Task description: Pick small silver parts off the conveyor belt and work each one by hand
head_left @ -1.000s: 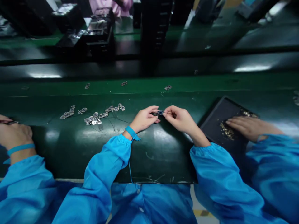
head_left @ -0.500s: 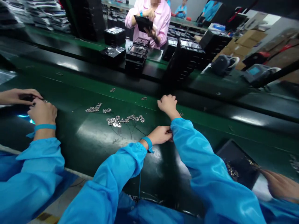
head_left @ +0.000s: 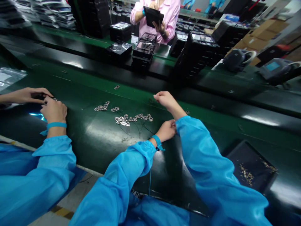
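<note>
My right hand (head_left: 166, 99) stretches over the green bench top, thumb and fingers pinched together. Beside its fingertips lies a small part (head_left: 150, 100), too dark and blurred to tell whether they touch it. My left hand (head_left: 166, 130), with a blue band at the wrist, is closed close to my right sleeve; its fingertips are partly hidden, and what they grip cannot be made out. Left of my hands lies a cluster of small silvery circuit boards (head_left: 122, 120) with thin dark wires, and a smaller group (head_left: 102, 106) behind it. A single board (head_left: 117, 87) sits farther back.
At the left, a co-worker's hands (head_left: 54, 110) work over a dark, shiny object. A black tray (head_left: 249, 157) with small gold-coloured pieces lies at the right. Across the bench, a person in pink (head_left: 172, 18) holds a dark panel near stacked black trays (head_left: 199, 53).
My right hand has moved left, its fingers now pinched beside the small part. My left hand stays closed near my right sleeve. The view has shifted, and a hand at the tray has left view.
</note>
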### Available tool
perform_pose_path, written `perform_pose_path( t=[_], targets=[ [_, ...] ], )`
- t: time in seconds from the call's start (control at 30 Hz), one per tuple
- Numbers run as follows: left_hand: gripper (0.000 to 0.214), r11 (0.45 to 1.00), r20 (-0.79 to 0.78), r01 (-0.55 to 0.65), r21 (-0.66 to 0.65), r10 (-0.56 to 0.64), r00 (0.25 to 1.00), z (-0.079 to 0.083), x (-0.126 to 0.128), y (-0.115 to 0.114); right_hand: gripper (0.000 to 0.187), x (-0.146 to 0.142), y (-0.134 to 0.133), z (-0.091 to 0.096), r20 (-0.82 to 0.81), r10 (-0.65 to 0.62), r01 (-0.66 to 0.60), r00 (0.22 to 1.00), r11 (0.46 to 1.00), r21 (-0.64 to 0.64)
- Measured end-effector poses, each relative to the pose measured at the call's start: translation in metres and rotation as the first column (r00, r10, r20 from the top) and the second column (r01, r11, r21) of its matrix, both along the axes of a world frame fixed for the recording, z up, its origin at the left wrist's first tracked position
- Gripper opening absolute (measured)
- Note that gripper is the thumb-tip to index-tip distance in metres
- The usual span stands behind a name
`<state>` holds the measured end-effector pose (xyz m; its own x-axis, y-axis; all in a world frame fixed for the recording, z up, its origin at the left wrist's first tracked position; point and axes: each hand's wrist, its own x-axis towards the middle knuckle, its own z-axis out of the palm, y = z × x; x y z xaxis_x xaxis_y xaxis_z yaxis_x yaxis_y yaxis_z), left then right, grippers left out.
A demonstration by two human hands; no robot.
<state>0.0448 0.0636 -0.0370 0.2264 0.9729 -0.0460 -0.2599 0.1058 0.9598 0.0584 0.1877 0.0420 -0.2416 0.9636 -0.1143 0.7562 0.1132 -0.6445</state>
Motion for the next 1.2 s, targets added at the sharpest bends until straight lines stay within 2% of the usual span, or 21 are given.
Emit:
perform_pose_path(
  t=[0.03,0.07,0.13,0.17,0.23,0.33,0.37,0.43,0.5,0.57,0.63,0.73,0.83,0.97,1.2],
  targets=[
    [0.01,0.996,0.129,-0.036,-0.081,0.047,0.99,0.001,0.001,0.002,0.022,0.011,-0.009,0.007,-0.176,0.01,-0.016,0.984,0.999,-0.033],
    [0.014,0.985,0.276,-0.068,-0.16,0.111,0.955,0.002,0.001,0.004,0.021,0.023,-0.02,0.013,-0.372,0.006,-0.039,0.928,0.996,-0.082],
    [0.02,0.956,0.514,-0.101,-0.277,0.236,0.825,0.005,-0.001,0.006,0.023,0.048,-0.045,0.024,-0.637,-0.043,-0.084,0.77,0.982,-0.168],
    [0.023,0.95,0.573,-0.108,-0.294,0.265,0.775,0.006,-0.004,0.007,0.025,0.06,-0.058,0.028,-0.697,-0.073,-0.1,0.713,0.974,-0.205],
    [0.033,0.947,0.632,-0.066,-0.315,0.261,0.729,0.009,-0.009,0.008,0.025,0.083,-0.084,0.03,-0.75,-0.13,-0.117,0.648,0.957,-0.267],
    [0.054,0.93,0.632,0.077,-0.36,0.182,0.753,0.012,-0.013,0.006,0.024,0.115,-0.115,0.019,-0.757,-0.211,-0.083,0.619,0.94,-0.33],
    [0.054,0.926,0.613,0.122,-0.356,0.133,0.779,0.013,-0.013,0.004,0.024,0.125,-0.123,0.013,-0.748,-0.232,-0.055,0.622,0.94,-0.336],
    [0.041,0.934,0.542,0.175,-0.31,0.022,0.84,0.014,-0.01,0.0,0.026,0.145,-0.135,-0.001,-0.728,-0.259,0.008,0.635,0.944,-0.329],
    [0.022,0.953,0.436,0.173,-0.249,-0.049,0.898,0.015,-0.007,-0.004,0.028,0.163,-0.145,-0.017,-0.7,-0.267,0.059,0.663,0.95,-0.306],
    [0.019,0.964,0.327,0.149,-0.222,-0.07,0.942,0.014,-0.003,-0.007,0.03,0.174,-0.153,-0.032,-0.636,-0.267,0.126,0.724,0.958,-0.259],
    [0.023,0.969,0.24,0.114,-0.218,-0.06,0.969,0.012,0.001,-0.009,0.03,0.179,-0.16,-0.044,-0.521,-0.282,0.236,0.806,0.96,-0.154],
    [0.023,0.978,0.14,0.073,-0.196,-0.046,0.989,0.009,0.005,-0.011,0.028,0.178,-0.166,-0.056,-0.367,-0.275,0.338,0.889,0.934,0.119],
    [0.022,0.984,0.061,0.086,-0.157,-0.077,0.995,0.009,0.007,-0.012,0.021,0.173,-0.169,-0.057,-0.284,-0.16,0.246,0.945,0.923,0.297],
    [0.028,0.985,0.009,0.135,-0.112,-0.135,0.991,0.01,0.006,-0.014,0.014,0.172,-0.171,-0.055,-0.178,-0.074,0.145,0.981,0.889,0.433],
    [0.027,0.984,-0.026,0.155,-0.09,-0.158,0.987,0.011,0.007,-0.014,0.01,0.174,-0.173,-0.052,-0.18,-0.033,0.111,0.983,0.891,0.441]
  ],
)
